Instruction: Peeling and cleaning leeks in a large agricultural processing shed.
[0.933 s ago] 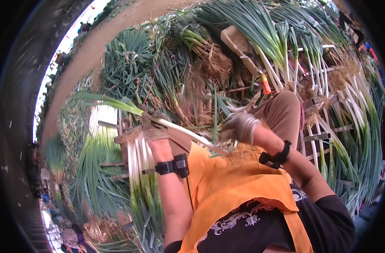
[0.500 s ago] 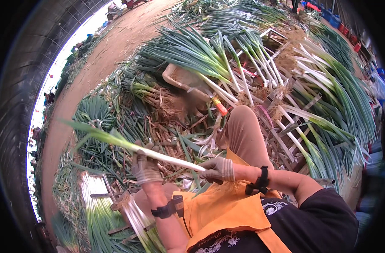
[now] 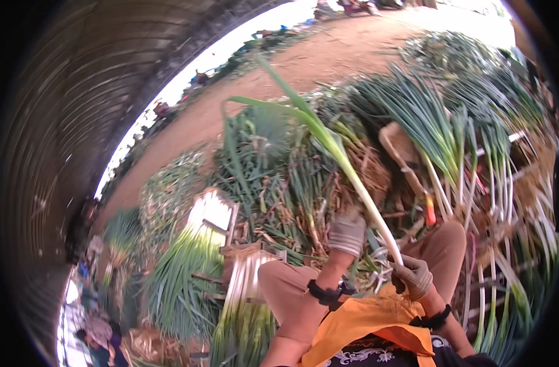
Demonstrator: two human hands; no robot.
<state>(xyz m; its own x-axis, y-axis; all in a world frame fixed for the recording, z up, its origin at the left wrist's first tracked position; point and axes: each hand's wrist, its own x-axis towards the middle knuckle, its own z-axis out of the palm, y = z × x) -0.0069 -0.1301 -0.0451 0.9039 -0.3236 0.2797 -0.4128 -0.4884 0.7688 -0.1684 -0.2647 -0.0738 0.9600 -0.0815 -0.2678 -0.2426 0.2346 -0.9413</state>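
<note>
My right hand (image 3: 414,276), in a worn grey work glove, is closed round the root end of a long green onion (image 3: 368,199). Its white stem slants up and to the left, and its green leaves fork and hang over the heap. My left hand (image 3: 348,232), also gloved, is apart from the stem, low over trimmed leaves and stalks; its fingers blur into the litter, so their pose is unclear. Beyond it lies a bunch of rooty green onions (image 3: 368,159). To the right is a tool with an orange-red handle (image 3: 430,210).
Left of my knee, trimmed green onions fill two wooden racks (image 3: 230,223). At the right, untrimmed green onions (image 3: 426,128) lean beside a tan curved board (image 3: 397,144). A dirt path (image 3: 328,58) runs behind the heap. Another person (image 3: 99,330) is at the lower left.
The view has swung left. My left hand has let go of the green onion's stem and moved down to the litter. The right hand still holds the root end, the stem now steeper.
</note>
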